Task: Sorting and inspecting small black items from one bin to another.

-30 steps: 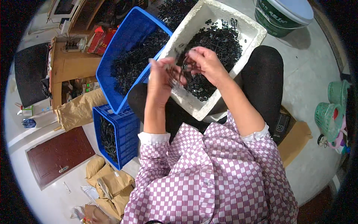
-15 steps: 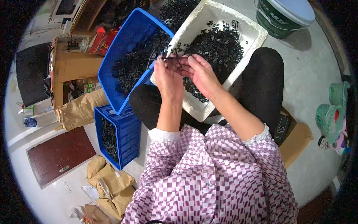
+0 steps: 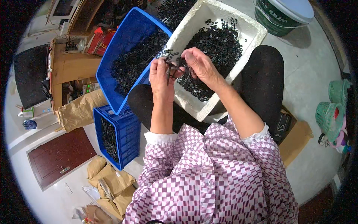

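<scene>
A bunch of thin black plastic pieces (image 3: pixel 171 68) with small squarish ends is pinched between the thumb and fingers of my left hand (image 3: pixel 161 80). Close by on the right, my right hand (image 3: pixel 205 70) has its fingers curled inward, their tips at the edge of the bunch; what they hold is hard to make out. Both hands are above the near left wall of a white foam box (image 3: pixel 254 35), which contains a heap of similar black pieces (image 3: pixel 214 48). Left of it, a tilted blue bin (image 3: pixel 106 63) holds more of them.
A smaller blue crate (image 3: pixel 128 140) with black pieces stands at my left. Brown paper packages (image 3: pixel 112 179) lie on the floor beyond it. A green bucket (image 3: pixel 274 18) is at the far right, green baskets (image 3: pixel 328 115) at the right edge. My knees flank the foam box.
My hands have drawn slightly apart: the left moved a little left and down, the right lifted up from the bunch. More of the black pieces show between them.
</scene>
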A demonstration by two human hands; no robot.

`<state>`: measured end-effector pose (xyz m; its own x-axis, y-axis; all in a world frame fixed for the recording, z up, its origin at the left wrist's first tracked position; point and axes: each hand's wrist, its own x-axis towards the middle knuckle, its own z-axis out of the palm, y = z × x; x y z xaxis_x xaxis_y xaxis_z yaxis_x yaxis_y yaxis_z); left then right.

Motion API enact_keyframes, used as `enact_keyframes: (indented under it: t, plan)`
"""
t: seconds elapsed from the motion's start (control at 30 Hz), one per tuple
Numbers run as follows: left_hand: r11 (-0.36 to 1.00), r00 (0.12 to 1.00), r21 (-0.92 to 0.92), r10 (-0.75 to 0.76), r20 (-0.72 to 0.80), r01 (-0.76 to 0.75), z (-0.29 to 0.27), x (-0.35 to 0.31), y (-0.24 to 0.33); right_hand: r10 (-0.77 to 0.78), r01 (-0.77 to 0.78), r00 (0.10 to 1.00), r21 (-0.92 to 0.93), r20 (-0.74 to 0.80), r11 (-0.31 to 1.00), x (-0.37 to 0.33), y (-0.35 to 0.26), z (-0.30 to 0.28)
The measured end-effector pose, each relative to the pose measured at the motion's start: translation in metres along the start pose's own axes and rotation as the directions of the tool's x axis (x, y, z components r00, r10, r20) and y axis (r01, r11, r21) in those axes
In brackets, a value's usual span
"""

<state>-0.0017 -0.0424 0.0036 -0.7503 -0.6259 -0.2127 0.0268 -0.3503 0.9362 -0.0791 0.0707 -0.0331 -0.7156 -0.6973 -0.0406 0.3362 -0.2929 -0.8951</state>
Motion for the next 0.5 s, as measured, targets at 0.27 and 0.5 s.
enact_keyframes:
  t: [0.27,0.5]
  plan:
    - [0.844,0.916,-0.367,-0.395,0.065,0.39,0.012,-0.016,0.009,-0.194,0.182,0.979,-0.158,-0.064,0.97,0.007,0.026,-0.003]
    - [0.701,0.885,-0.573,-0.454,0.099,0.424,0.007,-0.008,-0.013,-0.167,0.146,0.979,-0.173,-0.114,0.974,0.0,0.021,0.005]
